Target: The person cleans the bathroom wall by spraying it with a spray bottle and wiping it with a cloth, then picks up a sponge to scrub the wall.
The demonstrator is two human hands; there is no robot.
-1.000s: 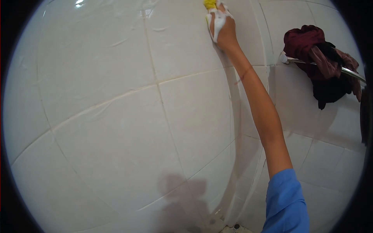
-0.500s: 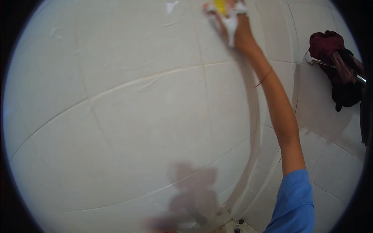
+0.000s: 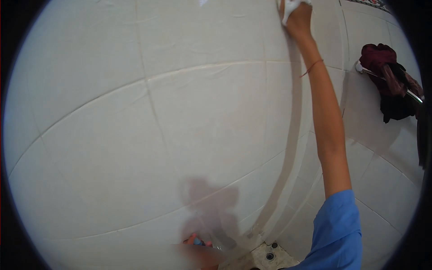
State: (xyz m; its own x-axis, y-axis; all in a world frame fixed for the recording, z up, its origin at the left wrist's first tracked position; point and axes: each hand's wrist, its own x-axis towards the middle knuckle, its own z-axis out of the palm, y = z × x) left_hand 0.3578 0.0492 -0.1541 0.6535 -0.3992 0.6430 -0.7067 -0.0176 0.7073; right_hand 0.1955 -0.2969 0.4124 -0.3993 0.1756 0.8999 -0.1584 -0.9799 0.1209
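My right hand [image 3: 299,14] reaches up to the tiled wall [image 3: 202,112] at the top edge, with white foam across its back. Its fingertips are cut off by the frame; a yellow sponge-like piece showed between them a moment ago and is out of sight now. A thin red string circles the wrist. Low in the view, my left hand [image 3: 202,255] is partly blurred, its fingers curled around a small blue thing [image 3: 198,241] whose kind I cannot make out. Faint wet streaks mark the upper tiles.
Dark red and black clothes [image 3: 387,76] hang over a metal rail [image 3: 414,96] on the right wall. A floor drain [image 3: 270,256] lies in the bottom corner, with another dark round hole [image 3: 274,245] beside it. Shadows fall on the lower wall.
My right hand has moved right and up along the wall, partly out of frame. The view has shifted left, and my left hand with the blue thing shows more clearly at the bottom.
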